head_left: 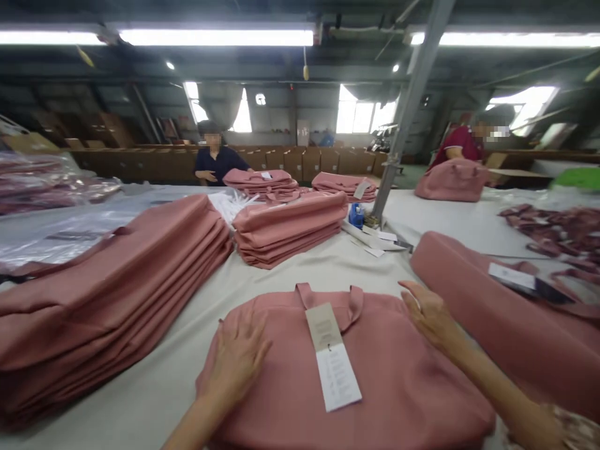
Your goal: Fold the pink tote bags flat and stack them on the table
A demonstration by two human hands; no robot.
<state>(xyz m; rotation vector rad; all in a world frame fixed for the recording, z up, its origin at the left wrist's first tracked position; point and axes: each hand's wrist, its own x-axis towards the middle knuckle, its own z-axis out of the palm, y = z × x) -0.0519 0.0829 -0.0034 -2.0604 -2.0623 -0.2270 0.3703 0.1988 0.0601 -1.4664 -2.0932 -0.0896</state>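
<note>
Both the left hand [239, 359] and right hand [429, 315] lie flat and open, grasping nothing, on a pink bag [375, 381] on the near table [328, 265], its hang tag [332, 356] showing, beside finished stacks [107, 294] at left.

The bag [384, 375] under both hands is matt pink cloth with a fine, smooth weave; its tag [332, 356] is paper, a dull brown card over a white slip. The stack [107, 294] at left is the same matt cloth. The table [154, 381] wears a pale, smooth fabric cover. The wrapping [60, 231] at far left is glossy clear plastic. The post [407, 112] is grey metal.
</note>
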